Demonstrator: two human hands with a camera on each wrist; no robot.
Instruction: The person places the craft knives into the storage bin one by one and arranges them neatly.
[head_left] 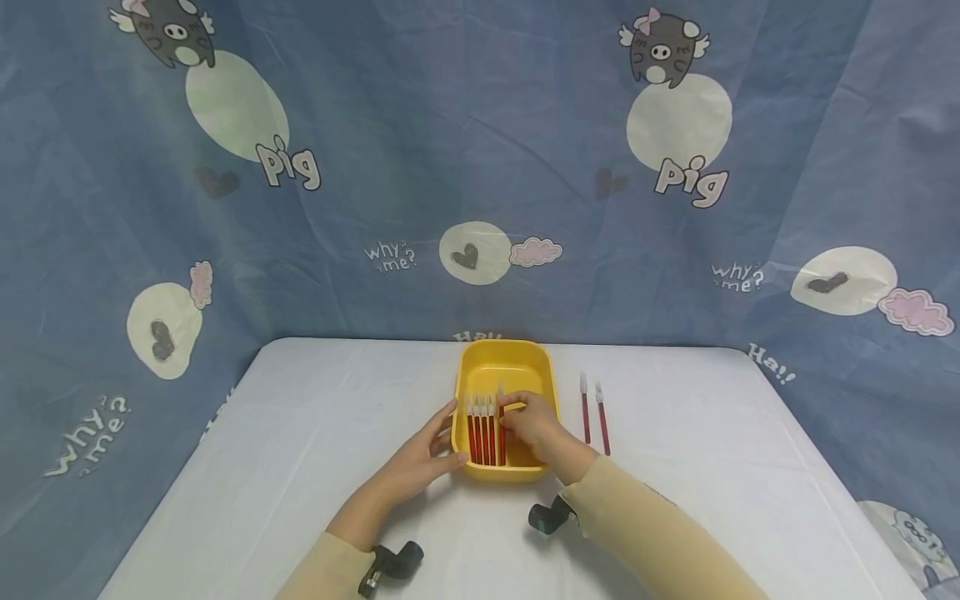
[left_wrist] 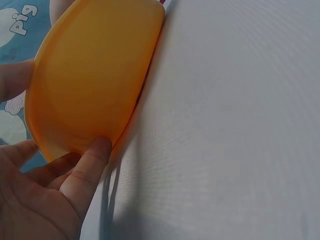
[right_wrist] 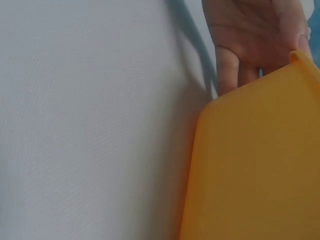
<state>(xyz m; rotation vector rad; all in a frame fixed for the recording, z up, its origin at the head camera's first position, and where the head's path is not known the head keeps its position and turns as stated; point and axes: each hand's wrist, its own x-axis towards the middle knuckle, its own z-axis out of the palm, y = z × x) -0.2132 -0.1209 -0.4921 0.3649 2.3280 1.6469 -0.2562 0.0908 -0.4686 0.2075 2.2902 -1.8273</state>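
Note:
A yellow plastic tray (head_left: pixel 480 475) stands on the white table. At its left side my left hand (head_left: pixel 420 462) holds the wall, thumb near the front corner and fingers along the rim; the left wrist view shows this hand (left_wrist: pixel 55 185) against the tray's outer face. Inside the tray, several slim red-handled paintbrushes (head_left: pixel 481 437) with pale tips lie side by side at the front left. My right hand (head_left: pixel 536 421) reaches over the right rim and pinches another paintbrush (head_left: pixel 502 446) just right of that row. The right wrist view has the tray wall hiding the fingertips.
Two more red-handled paintbrushes, one nearer (head_left: pixel 586 417) and one farther right (head_left: pixel 603 425), lie on the white table (head_left: pixel 675 417) right of the tray. A blue printed cloth (head_left: pixel 465 167) hangs behind the table and beside it.

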